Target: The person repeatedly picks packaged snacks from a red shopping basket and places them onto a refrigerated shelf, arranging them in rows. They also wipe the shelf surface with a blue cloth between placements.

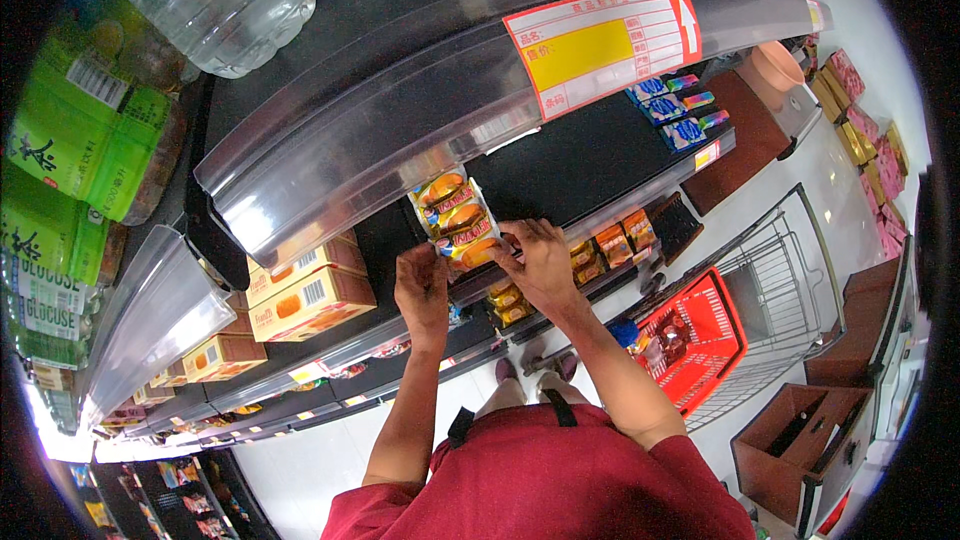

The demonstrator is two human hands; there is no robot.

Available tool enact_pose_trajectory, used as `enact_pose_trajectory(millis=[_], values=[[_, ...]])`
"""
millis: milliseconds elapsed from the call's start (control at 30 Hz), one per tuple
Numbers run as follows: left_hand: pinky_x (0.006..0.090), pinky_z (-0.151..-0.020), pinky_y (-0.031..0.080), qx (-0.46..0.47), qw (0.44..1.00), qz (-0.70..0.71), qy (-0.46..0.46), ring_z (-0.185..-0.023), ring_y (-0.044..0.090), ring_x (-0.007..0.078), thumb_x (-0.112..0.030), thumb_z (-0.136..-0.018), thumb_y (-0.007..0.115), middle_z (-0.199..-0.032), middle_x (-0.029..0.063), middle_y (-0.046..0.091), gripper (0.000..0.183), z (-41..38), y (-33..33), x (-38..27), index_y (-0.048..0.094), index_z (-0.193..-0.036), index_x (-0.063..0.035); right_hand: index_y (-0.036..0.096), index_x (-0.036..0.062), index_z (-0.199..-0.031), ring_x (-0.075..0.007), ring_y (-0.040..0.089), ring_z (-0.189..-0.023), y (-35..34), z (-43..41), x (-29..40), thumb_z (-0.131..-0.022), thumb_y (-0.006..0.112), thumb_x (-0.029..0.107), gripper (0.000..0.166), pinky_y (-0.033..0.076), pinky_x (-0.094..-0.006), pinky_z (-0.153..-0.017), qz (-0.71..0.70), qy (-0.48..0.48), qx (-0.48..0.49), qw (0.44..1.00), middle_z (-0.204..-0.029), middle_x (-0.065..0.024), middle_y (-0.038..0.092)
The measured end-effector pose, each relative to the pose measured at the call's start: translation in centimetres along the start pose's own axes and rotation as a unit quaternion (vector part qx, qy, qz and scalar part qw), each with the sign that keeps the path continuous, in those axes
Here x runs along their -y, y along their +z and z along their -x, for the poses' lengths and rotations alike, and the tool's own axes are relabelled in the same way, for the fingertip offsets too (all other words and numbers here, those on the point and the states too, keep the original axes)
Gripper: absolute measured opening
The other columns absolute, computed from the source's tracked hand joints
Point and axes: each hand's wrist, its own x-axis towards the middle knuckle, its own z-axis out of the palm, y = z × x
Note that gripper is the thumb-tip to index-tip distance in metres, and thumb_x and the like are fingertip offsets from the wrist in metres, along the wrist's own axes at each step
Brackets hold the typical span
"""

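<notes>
A row of yellow snack packets (459, 216) with pictures of filled buns lies on the black shelf (570, 157), in front of the person. My left hand (421, 281) is at the near left corner of the nearest packet, fingers curled. My right hand (534, 259) touches that packet's right edge with bent fingers; whether either hand grips it cannot be told. Cream and brown snack boxes (311, 292) stand on the same shelf to the left. Small blue packs (667, 112) stand at its right end.
An upper shelf with a clear plastic price rail (375, 97) overhangs the hands, bearing water bottles (240, 7) and green-labelled bottles (82, 142). Lower shelves hold orange snack packs (613, 244). A red basket (701, 345) sits in a metal shopping cart (780, 285) at right, near a brown cabinet (795, 427).
</notes>
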Motion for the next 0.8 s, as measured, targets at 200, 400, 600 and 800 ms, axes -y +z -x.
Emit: enact_pose_trajectory(millis=[200,400,600,800], values=[[0.0265,-0.065,0.051,0.008,0.997,-0.080,0.014,-0.073,0.061,0.0108,-0.001,-0.093,0.065,-0.084,0.0075,0.065,0.012,-0.1,-0.1,-0.3,0.058,-0.103,0.0008,0.066,0.0057,-0.103,-0.0288,0.061,-0.078,-0.2,-0.2,0.2,-0.083,0.075,0.021,0.027,0.045,-0.0438,-0.075,0.021,0.001,-0.004,1.000,-0.080,-0.0076,0.066],[0.0272,-0.068,0.052,0.013,0.994,-0.108,0.016,-0.076,0.063,0.0121,-0.002,-0.092,0.065,-0.088,0.0095,0.067,0.014,-0.3,-0.2,-0.3,0.059,-0.103,0.0014,0.067,0.0054,-0.108,-0.0292,0.062,-0.085,-0.4,-0.2,-0.7,-0.082,0.075,0.018,0.030,0.047,-0.0429,-0.079,-0.024,0.004,-0.007,1.000,-0.088,-0.0089,0.069],[0.0281,-0.077,0.053,0.023,0.993,-0.119,-0.007,-0.085,0.065,0.0153,0.000,-0.092,0.064,-0.095,0.0111,0.068,0.015,-0.1,-0.4,-2.0,0.059,-0.106,0.0017,0.068,0.0067,-0.106,-0.0304,0.063,-0.091,-2.3,0.3,-1.5,-0.081,0.075,0.013,0.026,0.048,-0.0415,-0.082,-0.065,0.028,0.010,0.997,-0.093,-0.0098,0.069],[0.0271,-0.066,0.054,0.025,0.992,-0.123,0.027,-0.078,0.068,0.0150,0.000,-0.092,0.063,-0.091,0.0103,0.069,0.015,0.0,-0.8,-0.8,0.058,-0.106,0.0016,0.067,0.0107,-0.092,-0.0311,0.060,-0.086,-2.0,0.4,-1.1,-0.079,0.073,0.009,0.015,0.044,-0.0441,-0.078,-0.008,-0.003,0.013,1.000,-0.086,-0.0079,0.065]])
